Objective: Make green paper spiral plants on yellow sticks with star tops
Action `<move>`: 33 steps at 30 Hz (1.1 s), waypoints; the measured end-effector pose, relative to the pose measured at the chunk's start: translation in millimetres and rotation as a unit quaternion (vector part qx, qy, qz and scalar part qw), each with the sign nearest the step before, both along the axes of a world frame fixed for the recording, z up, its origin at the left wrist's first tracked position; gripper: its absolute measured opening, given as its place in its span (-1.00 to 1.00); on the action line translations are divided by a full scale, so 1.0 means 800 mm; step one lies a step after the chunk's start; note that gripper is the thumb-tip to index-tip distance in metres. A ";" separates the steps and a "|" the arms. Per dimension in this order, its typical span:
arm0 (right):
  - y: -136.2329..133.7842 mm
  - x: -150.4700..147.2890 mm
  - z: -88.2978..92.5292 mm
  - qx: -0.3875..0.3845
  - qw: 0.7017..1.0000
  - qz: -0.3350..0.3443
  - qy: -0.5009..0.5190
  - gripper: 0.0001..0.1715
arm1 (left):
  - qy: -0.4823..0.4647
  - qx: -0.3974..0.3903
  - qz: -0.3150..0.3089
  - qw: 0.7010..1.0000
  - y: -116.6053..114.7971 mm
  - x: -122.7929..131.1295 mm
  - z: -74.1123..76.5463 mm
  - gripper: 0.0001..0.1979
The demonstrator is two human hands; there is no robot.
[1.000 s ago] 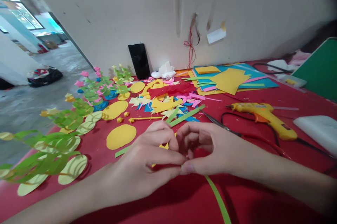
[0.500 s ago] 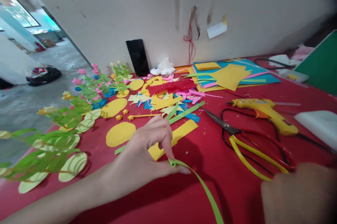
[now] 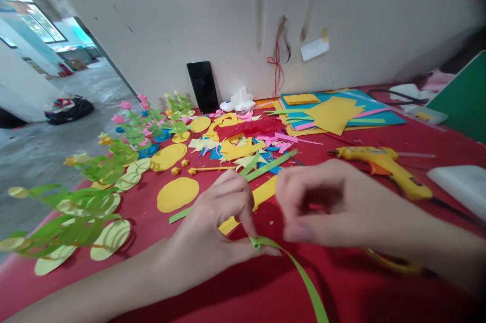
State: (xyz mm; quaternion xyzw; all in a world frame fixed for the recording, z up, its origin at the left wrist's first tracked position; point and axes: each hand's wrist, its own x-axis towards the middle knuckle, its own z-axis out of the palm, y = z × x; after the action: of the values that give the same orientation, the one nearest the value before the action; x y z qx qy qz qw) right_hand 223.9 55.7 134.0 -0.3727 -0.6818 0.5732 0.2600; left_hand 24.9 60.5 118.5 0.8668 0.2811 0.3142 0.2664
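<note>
My left hand (image 3: 228, 216) pinches a narrow light-green paper strip (image 3: 309, 282) between thumb and finger. At the pinch, the strip's end is rolled into a small tube, and the rest curves down toward the near edge. Just right of it, my right hand (image 3: 322, 201) hovers, a little blurred, its fingers curled toward the thumb with nothing visible in them. Below the right forearm shows part of the yellow handle of the scissors (image 3: 395, 263); my hand and arm hide most of them. Yellow paper strips (image 3: 264, 194) lie behind the hands.
Paper plants on round bases (image 3: 110, 239) line the left side. Paper scraps (image 3: 243, 148), yellow discs (image 3: 177, 195) and small stars cover the middle. A yellow glue gun (image 3: 383, 161) lies right, coloured sheets (image 3: 337, 113) behind. A black phone (image 3: 203, 87) leans on the wall.
My right hand has moved left from the scissors' handles to beside the rolled strip, now covering most of the scissors. My left hand keeps its pinch. The view has shifted slightly.
</note>
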 end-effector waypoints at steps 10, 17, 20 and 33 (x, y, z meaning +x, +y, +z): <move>-0.011 -0.026 -0.017 -0.059 0.998 0.004 -0.007 -0.81 | 0.023 0.068 -0.011 0.997 -0.004 0.001 0.000 -0.78; 0.002 -0.013 -0.014 -0.058 0.997 0.045 -0.006 -0.78 | 0.049 0.054 -0.053 0.996 0.000 -0.001 0.000 -0.95; 0.004 -0.011 -0.015 -0.056 0.997 0.052 -0.007 -0.77 | 0.075 0.032 -0.079 0.994 -0.001 -0.002 0.006 -0.94; 0.005 -0.007 -0.013 -0.091 0.994 0.064 -0.013 -0.74 | 0.009 -0.005 -0.008 1.000 0.002 0.004 0.009 -0.84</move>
State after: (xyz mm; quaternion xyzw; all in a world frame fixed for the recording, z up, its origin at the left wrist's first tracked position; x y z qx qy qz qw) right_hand 218.3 59.8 123.4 -0.3577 -0.6524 0.6436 0.1794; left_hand 28.0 62.3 125.5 0.8704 0.2785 0.3026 0.2708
